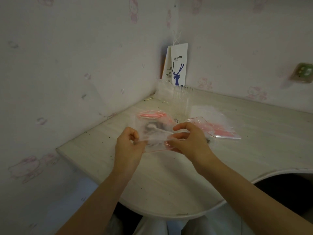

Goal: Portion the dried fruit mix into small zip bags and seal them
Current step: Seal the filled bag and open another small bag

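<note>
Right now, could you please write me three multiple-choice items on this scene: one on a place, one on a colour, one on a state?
1. Where does the paper coffee bag stand?
A. In the wall corner
B. At the desk's front edge
C. On the floor

2. What colour is the seal strip on the small zip bag?
A. Blue
B. Red
C. Green

3. How is that bag held?
A. Lying untouched
B. By one hand
C. Between both hands

Answers: 1 A, it leans where the walls meet; 2 B, a red line runs along its edge; 3 C, the left hand and right hand pinch opposite ends.

Dim corner of pale cartoon-cat wallpaper (237, 39) with 1 wall socket (302, 72) above a speckled whitish desk (169, 184).
</note>
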